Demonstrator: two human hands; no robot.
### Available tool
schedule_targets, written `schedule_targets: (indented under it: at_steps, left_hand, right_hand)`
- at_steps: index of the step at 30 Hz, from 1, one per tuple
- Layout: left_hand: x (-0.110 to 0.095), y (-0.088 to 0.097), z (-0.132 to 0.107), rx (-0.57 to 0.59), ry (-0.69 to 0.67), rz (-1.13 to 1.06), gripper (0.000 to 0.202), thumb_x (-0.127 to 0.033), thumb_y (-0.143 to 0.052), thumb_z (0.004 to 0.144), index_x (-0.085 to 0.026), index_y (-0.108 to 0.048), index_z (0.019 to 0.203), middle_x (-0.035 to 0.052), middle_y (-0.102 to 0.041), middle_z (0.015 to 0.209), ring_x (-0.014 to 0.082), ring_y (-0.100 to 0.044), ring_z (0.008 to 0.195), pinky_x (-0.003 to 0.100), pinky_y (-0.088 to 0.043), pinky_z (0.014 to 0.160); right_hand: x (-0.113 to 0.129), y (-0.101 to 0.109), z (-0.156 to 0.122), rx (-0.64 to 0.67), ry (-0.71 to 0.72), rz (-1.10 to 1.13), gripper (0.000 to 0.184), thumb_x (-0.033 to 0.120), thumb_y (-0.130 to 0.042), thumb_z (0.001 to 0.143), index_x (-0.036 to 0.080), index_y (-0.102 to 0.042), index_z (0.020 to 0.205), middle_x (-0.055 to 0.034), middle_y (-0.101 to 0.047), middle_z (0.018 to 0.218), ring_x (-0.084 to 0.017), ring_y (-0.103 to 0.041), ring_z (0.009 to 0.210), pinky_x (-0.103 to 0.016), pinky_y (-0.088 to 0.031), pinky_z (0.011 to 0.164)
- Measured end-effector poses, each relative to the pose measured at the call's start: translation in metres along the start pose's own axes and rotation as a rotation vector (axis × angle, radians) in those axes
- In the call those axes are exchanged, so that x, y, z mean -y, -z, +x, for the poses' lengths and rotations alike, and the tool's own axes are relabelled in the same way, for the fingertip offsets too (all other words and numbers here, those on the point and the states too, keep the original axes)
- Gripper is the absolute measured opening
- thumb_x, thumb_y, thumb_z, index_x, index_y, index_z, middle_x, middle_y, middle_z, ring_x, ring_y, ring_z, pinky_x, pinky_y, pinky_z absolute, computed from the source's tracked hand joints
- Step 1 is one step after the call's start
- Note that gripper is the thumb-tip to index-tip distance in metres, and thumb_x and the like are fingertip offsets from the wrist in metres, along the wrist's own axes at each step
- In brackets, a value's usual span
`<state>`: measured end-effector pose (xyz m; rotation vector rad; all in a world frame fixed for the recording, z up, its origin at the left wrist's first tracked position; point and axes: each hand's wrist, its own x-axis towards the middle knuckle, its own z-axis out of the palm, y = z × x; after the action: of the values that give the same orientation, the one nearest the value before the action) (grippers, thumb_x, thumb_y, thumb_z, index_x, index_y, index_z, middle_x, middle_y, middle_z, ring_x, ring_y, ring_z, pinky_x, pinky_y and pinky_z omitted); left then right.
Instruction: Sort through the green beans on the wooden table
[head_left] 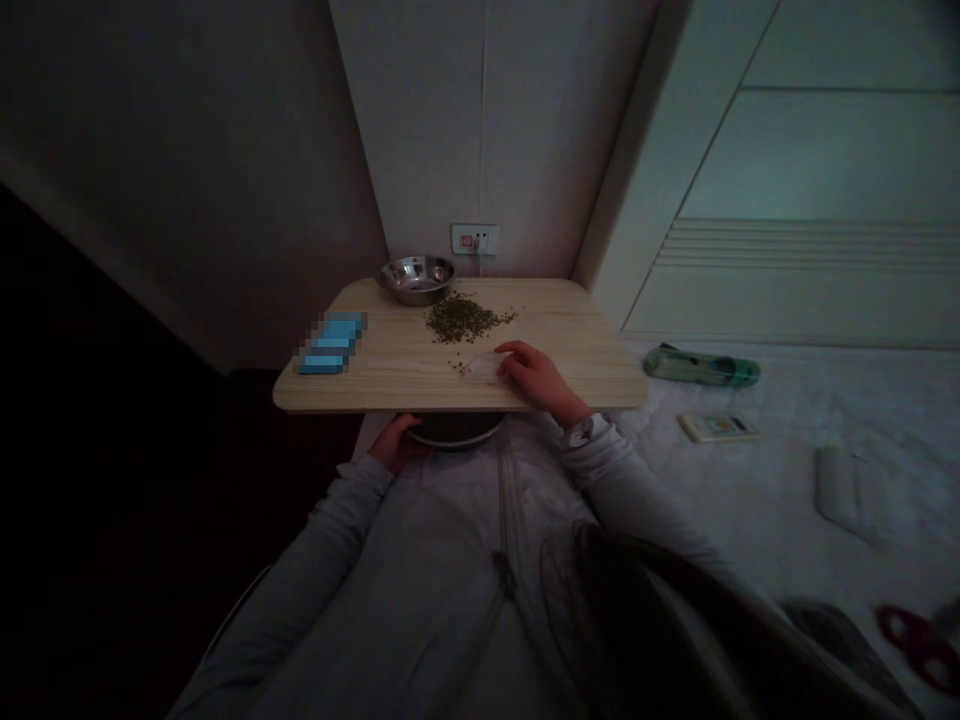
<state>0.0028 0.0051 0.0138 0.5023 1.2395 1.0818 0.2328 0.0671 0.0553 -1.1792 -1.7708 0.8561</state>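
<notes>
My right hand (531,372) rests low over the light wooden board (375,385), its fingers closed on a thin, pale, see-through piece (481,368) whose kind I cannot make out. A few small grains lie by that piece's left edge. Beyond it is a loose pile of small dark green beans (459,318). Under the board's front edge, my left hand (397,442) grips the left side of a round bowl (457,446) with a pale rim and a dark inside, held against my body. The board hides the bowl's far part.
A shiny metal bowl (417,282) stands at the board's back left. A pixelated blue item (330,345) lies on its left side. A wall socket (474,239) is behind. On the white quilted bedding are a green pouch (701,367), a pale box (718,428) and red-handled scissors (919,645).
</notes>
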Motion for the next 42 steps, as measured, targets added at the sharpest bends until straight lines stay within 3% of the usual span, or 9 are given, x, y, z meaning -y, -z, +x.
schedule_targets:
  at_steps: [10, 42]
  left_hand:
    - [-0.0005, -0.0004, -0.0004, 0.004, -0.007, -0.009, 0.011, -0.011, -0.05, 0.063, -0.015, -0.057, 0.072, 0.0045, -0.063, 0.067, 0.0195, -0.061, 0.064, 0.027, -0.049, 0.044]
    - [-0.0017, -0.002, -0.0035, 0.02, -0.02, -0.033, 0.009, -0.011, -0.051, 0.065, -0.014, -0.056, 0.07, 0.0007, -0.06, 0.062, 0.0135, -0.056, 0.053, 0.025, -0.049, 0.04]
  right_hand:
    - [0.0023, 0.0001, -0.0013, 0.02, -0.005, -0.008, 0.031, 0.019, -0.041, 0.07, 0.017, -0.055, 0.097, 0.0012, -0.061, 0.069, -0.01, -0.048, 0.06, -0.025, -0.037, 0.062]
    - [0.0067, 0.001, -0.0036, 0.0, 0.032, -0.052, 0.03, 0.02, -0.041, 0.071, 0.016, -0.056, 0.096, 0.0015, -0.062, 0.069, -0.01, -0.05, 0.062, -0.024, -0.038, 0.065]
